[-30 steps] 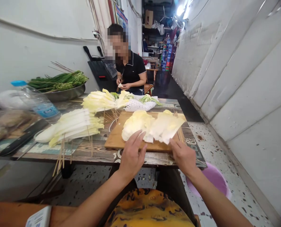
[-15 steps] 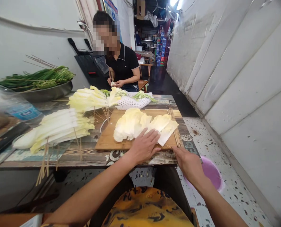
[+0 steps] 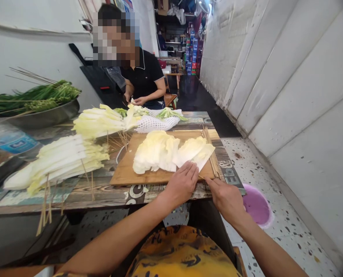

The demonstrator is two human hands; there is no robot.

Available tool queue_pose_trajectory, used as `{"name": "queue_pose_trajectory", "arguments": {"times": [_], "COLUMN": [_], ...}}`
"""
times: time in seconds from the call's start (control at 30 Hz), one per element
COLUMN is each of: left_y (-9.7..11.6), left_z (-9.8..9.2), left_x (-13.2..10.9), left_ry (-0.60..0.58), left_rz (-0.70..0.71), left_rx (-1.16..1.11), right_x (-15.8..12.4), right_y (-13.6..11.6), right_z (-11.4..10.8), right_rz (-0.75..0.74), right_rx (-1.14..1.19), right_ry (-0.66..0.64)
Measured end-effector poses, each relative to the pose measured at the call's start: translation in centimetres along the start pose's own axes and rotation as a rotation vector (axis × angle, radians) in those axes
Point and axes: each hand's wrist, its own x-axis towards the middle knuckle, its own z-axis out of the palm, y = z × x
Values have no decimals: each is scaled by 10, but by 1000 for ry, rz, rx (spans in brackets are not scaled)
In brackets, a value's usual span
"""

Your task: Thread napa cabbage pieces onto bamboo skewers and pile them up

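Pale yellow-white napa cabbage leaves [image 3: 156, 152] lie spread on a wooden cutting board [image 3: 125, 169]. My left hand [image 3: 183, 182] presses its closed fingers on the near end of the rightmost cabbage leaf [image 3: 204, 154], holding it at the board's front edge. In my right hand [image 3: 226, 200] a thin bamboo skewer [image 3: 201, 177] is pinched, pointing left at that leaf's end. Whether its tip has entered the leaf is hidden by my left fingers. More bamboo skewers [image 3: 210, 148] lie along the board's right side.
Skewered cabbage leaves [image 3: 58, 157] are piled at the left, sticks overhanging the table edge. Behind are another cabbage pile [image 3: 99, 121], white foam netting [image 3: 156, 122] and a metal basin [image 3: 44, 117] of greens. A person [image 3: 145, 77] sits opposite. A purple tub [image 3: 258, 206] stands on the floor.
My left hand has drawn its spread fingers together and slid toward the leaf's near end. The right hand's skewer has come closer to it. The view has shifted slightly right.
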Motion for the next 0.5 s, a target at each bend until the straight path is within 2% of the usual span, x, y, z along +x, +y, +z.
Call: {"name": "queue_pose_trajectory", "arguments": {"times": [0.17,0.27,0.33,0.43,0.5], "left_y": [4,-2,-14,-39,-50], "left_z": [5,-1,-12,-33,-41], "left_x": [0,-1,-2,-4,-6], "left_ry": [-12,-13,-1,42,23], "left_rz": [-3,-43,-129,-346,-359], "left_rx": [-48,-112,-157,-152,-138], "right_x": [8,9,8,7,7], "right_y": [-8,-8,-7,-4,-3], "right_z": [3,2,1,-2,-2], "right_rz": [-14,-26,-33,-29,-22], "right_rx": [-23,-26,-23,-12,-2], "right_ry": [10,16,12,7,9]}}
